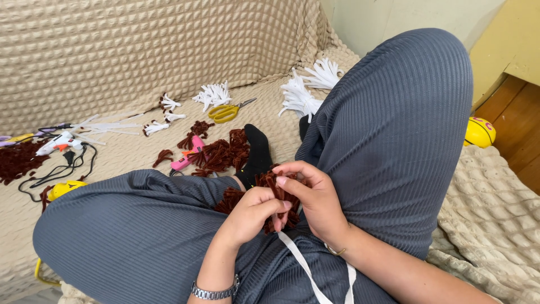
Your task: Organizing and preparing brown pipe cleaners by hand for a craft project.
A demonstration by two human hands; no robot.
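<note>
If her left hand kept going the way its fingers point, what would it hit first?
Probably the right hand: the left hand points right and up across the brown pipe-cleaner bundle both pinch. Depth is unclear.

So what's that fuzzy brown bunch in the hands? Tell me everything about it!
The brown pipe-cleaner bundle is a dark reddish-brown clump of fuzzy, wire-like strands bunched together, ends sticking out at top and bottom. It sits over the lap, pinched between the left hand and the right hand, whose fingers cover its middle.

grey ribbed trousers (388, 112) | black sock (257, 149) | silver watch (214, 293) | thin bracelet (336, 251)
</note>
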